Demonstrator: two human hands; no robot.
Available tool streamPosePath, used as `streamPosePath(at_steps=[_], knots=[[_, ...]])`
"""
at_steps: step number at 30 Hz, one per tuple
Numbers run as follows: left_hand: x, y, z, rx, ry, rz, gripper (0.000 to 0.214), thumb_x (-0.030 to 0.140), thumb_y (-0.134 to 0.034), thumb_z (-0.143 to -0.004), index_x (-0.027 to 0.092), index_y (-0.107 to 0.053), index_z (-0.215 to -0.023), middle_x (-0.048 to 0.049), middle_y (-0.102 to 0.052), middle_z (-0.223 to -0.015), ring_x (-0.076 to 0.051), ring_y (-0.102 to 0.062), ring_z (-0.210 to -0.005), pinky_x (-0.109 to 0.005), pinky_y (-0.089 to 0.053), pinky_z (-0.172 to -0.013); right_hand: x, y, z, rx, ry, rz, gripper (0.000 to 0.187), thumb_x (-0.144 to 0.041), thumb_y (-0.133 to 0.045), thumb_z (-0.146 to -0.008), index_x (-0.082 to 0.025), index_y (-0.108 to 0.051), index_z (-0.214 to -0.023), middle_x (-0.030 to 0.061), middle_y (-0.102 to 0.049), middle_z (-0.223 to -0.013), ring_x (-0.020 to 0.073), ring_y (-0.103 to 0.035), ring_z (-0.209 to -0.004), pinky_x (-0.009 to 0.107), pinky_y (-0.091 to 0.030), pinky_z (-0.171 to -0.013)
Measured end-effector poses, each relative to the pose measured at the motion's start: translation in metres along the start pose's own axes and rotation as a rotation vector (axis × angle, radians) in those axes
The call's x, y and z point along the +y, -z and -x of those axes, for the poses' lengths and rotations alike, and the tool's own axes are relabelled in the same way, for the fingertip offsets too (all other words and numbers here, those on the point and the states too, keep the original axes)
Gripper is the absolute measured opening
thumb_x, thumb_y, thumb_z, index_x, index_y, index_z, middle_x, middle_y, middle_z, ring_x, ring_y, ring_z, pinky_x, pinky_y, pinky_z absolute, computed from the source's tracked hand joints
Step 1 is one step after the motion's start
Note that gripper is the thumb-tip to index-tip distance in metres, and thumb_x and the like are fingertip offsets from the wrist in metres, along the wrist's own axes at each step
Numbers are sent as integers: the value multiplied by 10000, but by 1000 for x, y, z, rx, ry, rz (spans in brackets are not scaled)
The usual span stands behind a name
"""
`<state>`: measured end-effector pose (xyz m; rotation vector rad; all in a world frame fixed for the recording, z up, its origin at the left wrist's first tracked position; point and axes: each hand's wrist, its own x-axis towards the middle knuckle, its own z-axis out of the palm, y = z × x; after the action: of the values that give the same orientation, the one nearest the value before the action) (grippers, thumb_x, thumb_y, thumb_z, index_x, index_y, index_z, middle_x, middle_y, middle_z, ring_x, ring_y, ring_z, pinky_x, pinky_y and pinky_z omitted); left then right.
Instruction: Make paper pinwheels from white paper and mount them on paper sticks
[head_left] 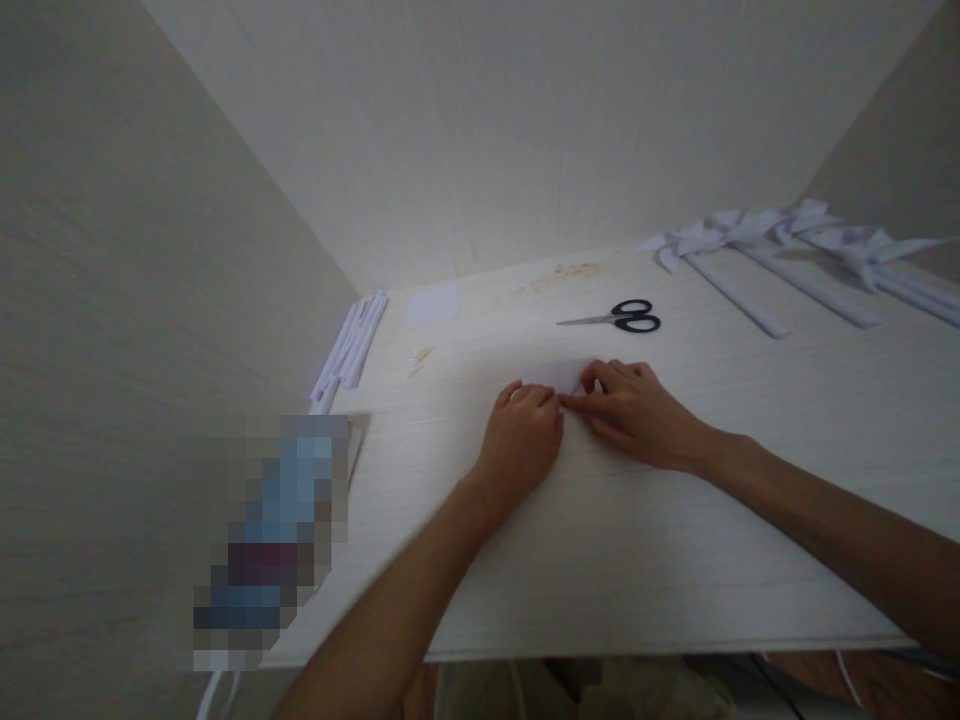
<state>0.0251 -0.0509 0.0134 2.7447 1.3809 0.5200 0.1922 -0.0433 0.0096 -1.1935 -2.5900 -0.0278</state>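
A small white sheet of paper (551,374) lies flat on the pale table (600,540), near its middle. My left hand (523,434) rests on the sheet's near left edge with its fingers curled down against it. My right hand (634,410) presses on the paper's right side, fingers bent and fingertips together on the sheet. Most of the paper is hidden under both hands.
Black-handled scissors (626,317) lie behind the hands. White paper pinwheels on sticks (780,240) lie at the back right. Rolled white paper sticks (351,345) line the left wall, with a small white sheet (433,303) beyond. A pixelated patch (266,540) covers the table's left edge.
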Motion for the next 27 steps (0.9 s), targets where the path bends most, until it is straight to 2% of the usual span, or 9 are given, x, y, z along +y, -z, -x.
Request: streamPosePath(at_steps=[5,9,14,18,21,24,27], knots=[[-1,1,1,-47,-23,-37,257,177,-354,-810,112,-589,-891,-95,-596,-972,-183,-522,-910,-360,-321,-917,7,-2,4,14,-19,49,324,-254,-427,-789,-308,-542,-1087,64,-502,-877,188,-449,-781,323,-263,-674],[-2,2,-1,-50,-28,-35,247,188,-363,-807,119,-599,-834,-99,-598,-940,-189,-526,-879,-365,-338,-889,25,-3,8,71,-132,112,288,-306,-424,-788,-307,-590,-1024,57,-500,-849,184,-459,-752,312,-270,-640],[-2,0,0,-54,-24,-55,248,193,-360,-807,120,-596,-823,-101,-594,-945,-193,-524,-872,-367,-324,-904,34,0,8,136,-259,168,293,-324,-394,-792,-254,-638,-937,68,-513,-823,198,-472,-742,324,-280,-612],[-1,-4,3,-42,-41,-82,269,233,-354,-816,101,-543,-954,-124,-556,-1022,-206,-499,-944,-374,-309,-920,23,2,5,182,-221,209,277,-284,-411,-776,-178,-615,-931,106,-532,-928,234,-469,-822,364,-301,-665],[-3,-6,1,-33,-49,-65,354,301,-344,-824,129,-446,-1115,-137,-495,-1137,-226,-436,-1063,-440,-249,-953,17,3,4,257,-190,181,340,-246,-399,-780,-150,-513,-1086,138,-502,-1058,258,-455,-917,395,-311,-725],[-8,-8,-4,-44,-67,-46,390,341,-306,-834,162,-408,-1165,-130,-448,-1215,-235,-352,-1162,-510,-132,-983,15,3,4,315,-218,170,403,-243,-399,-784,-156,-432,-1176,156,-455,-1150,287,-419,-1007,422,-315,-766],[-13,-9,-9,-41,-75,-46,392,349,-273,-843,190,-408,-1175,-105,-426,-1252,-241,-271,-1219,-556,-48,-978,15,-2,4,259,-195,169,375,-260,-381,-804,-177,-452,-1163,152,-405,-1227,290,-387,-1077,442,-315,-805]])
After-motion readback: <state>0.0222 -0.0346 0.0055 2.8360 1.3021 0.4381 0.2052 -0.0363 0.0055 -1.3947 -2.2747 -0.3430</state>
